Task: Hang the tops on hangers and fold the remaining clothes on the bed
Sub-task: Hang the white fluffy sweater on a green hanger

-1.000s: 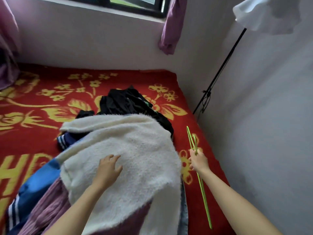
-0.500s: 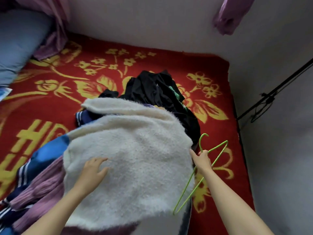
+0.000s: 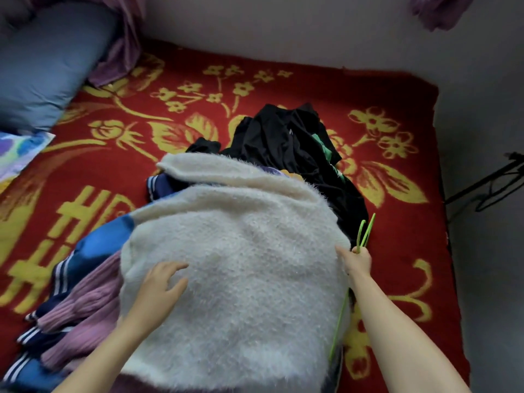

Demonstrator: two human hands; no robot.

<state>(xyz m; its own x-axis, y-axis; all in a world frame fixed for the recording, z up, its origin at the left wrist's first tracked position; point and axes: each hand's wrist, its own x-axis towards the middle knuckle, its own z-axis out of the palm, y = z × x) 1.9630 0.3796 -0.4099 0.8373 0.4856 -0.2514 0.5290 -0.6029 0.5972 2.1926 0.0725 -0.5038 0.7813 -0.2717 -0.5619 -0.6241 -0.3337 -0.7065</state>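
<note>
left hand point(image 3: 161, 285), fingers spread, on fluffy white knit top point(image 3: 241, 251); right hand point(image 3: 357, 260) fingers pinching thin green hanger point(image 3: 367, 232)

The red blanket point(image 3: 312, 80) on the bed has big yellow letters point(image 3: 85, 214) on it. The first one is an H. The next one looks like a P or a D, but its right side goes under the blue clothes point(image 3: 93, 251), so I cannot tell which. Below them is another row of yellow block shapes point(image 3: 34, 268), partly hidden by the clothes and too broken up to read.
</note>
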